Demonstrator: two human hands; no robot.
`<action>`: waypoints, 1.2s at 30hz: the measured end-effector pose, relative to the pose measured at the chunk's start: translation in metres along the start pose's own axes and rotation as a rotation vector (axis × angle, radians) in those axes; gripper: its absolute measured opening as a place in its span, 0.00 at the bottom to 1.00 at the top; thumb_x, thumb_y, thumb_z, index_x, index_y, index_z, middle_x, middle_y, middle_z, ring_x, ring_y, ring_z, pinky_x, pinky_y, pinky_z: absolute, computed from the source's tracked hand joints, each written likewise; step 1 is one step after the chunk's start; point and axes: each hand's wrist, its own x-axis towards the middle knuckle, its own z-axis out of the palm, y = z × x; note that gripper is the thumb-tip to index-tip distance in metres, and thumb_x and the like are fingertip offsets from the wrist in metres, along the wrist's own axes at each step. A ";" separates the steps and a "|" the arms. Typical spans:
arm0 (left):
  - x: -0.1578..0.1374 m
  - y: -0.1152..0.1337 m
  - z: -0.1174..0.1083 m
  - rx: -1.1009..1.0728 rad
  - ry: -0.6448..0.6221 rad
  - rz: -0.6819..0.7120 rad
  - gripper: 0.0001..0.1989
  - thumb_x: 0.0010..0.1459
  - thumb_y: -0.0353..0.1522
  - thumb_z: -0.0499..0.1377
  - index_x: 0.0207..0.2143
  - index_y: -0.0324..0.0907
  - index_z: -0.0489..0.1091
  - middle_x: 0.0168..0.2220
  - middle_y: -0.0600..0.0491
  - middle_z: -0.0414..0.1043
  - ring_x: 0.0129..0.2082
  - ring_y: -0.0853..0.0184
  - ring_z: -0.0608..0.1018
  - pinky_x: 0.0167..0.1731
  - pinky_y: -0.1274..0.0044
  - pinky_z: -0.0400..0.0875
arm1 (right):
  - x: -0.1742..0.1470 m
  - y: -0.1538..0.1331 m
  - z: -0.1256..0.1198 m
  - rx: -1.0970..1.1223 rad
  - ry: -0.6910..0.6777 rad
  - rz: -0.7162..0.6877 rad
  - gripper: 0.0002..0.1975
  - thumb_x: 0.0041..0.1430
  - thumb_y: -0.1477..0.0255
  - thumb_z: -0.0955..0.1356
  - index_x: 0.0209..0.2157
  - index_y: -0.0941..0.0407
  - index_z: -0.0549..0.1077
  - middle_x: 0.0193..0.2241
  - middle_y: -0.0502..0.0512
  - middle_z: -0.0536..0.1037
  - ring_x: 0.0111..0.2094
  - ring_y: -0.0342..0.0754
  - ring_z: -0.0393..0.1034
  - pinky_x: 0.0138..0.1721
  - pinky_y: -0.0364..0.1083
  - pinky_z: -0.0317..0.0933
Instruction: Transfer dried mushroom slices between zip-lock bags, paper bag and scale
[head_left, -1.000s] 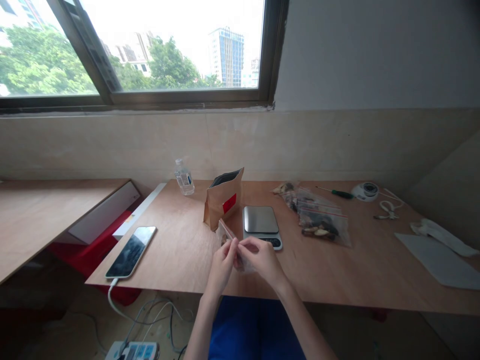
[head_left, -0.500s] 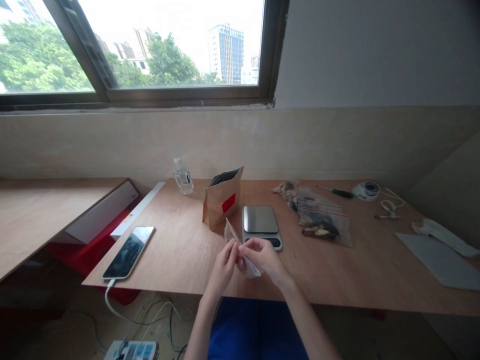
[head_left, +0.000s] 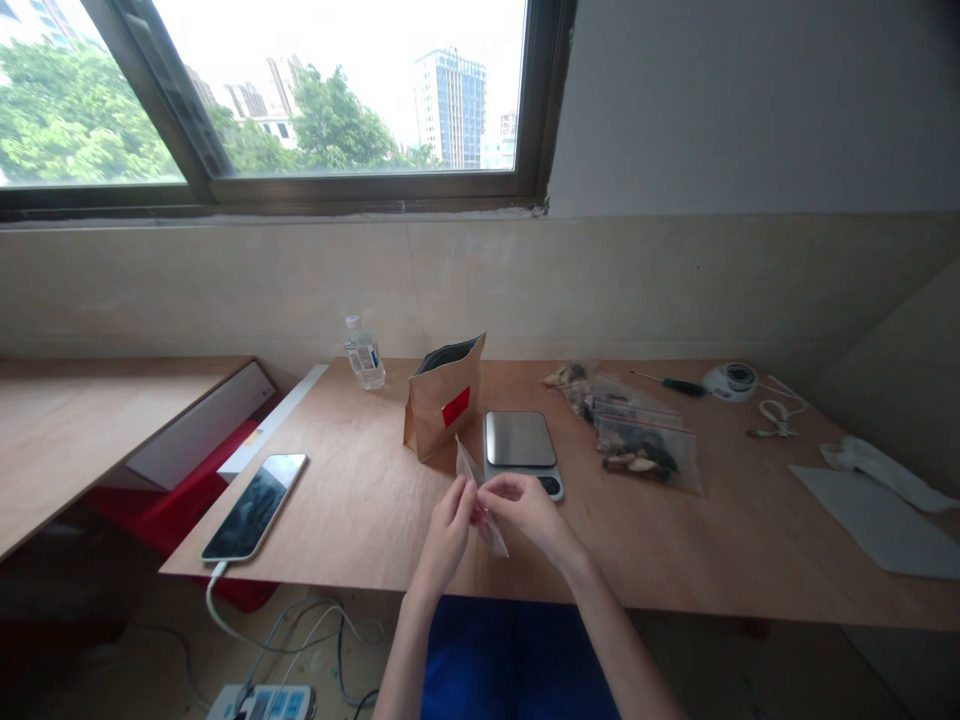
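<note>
A clear plastic zip bag (head_left: 469,462) is pinched between my two hands, just in front of the scale. My left hand (head_left: 452,515) grips its edge with thumb and fingers closed. Fingertips of my right hand (head_left: 525,505) are closed on the same bag, close beside the left ones. Whether the bag holds anything cannot be made out. Beyond my hands is a digital kitchen scale (head_left: 520,440) with a bare steel plate; my right hand partly covers its front panel. Left of the scale stands an open brown paper pouch (head_left: 441,405) with a red label.
Several zip bags of dried pieces (head_left: 646,450) lie right of the scale. Farther right are a screwdriver (head_left: 682,386), a white camera (head_left: 730,381) and a grey sheet (head_left: 874,520). On the left are a water bottle (head_left: 365,355) and a plugged-in phone (head_left: 255,508).
The plastic bag has turned between my fingers and now shows narrower, more edge-on. Both hands stay in nearly the same place. Everything on the table stays put.
</note>
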 end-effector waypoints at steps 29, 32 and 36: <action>-0.002 -0.013 0.002 -0.162 -0.159 -0.096 0.17 0.58 0.45 0.52 0.26 0.40 0.64 0.24 0.56 0.66 0.26 0.69 0.70 0.30 0.79 0.64 | -0.008 0.012 -0.003 -0.106 0.107 0.007 0.10 0.53 0.65 0.67 0.32 0.58 0.71 0.28 0.52 0.75 0.31 0.45 0.70 0.36 0.44 0.64; -0.003 -0.010 0.001 -0.131 -0.128 -0.098 0.19 0.58 0.46 0.51 0.26 0.40 0.65 0.23 0.55 0.66 0.26 0.69 0.70 0.30 0.79 0.64 | -0.009 0.011 -0.001 -0.089 0.073 0.028 0.11 0.52 0.64 0.69 0.33 0.58 0.70 0.28 0.51 0.74 0.30 0.44 0.69 0.34 0.44 0.64; -0.003 -0.009 0.001 -0.126 -0.102 -0.089 0.18 0.57 0.45 0.53 0.28 0.39 0.67 0.23 0.56 0.64 0.25 0.70 0.68 0.27 0.79 0.63 | -0.012 0.010 0.001 -0.060 0.041 0.034 0.13 0.50 0.64 0.70 0.35 0.57 0.69 0.28 0.50 0.73 0.30 0.44 0.69 0.33 0.43 0.63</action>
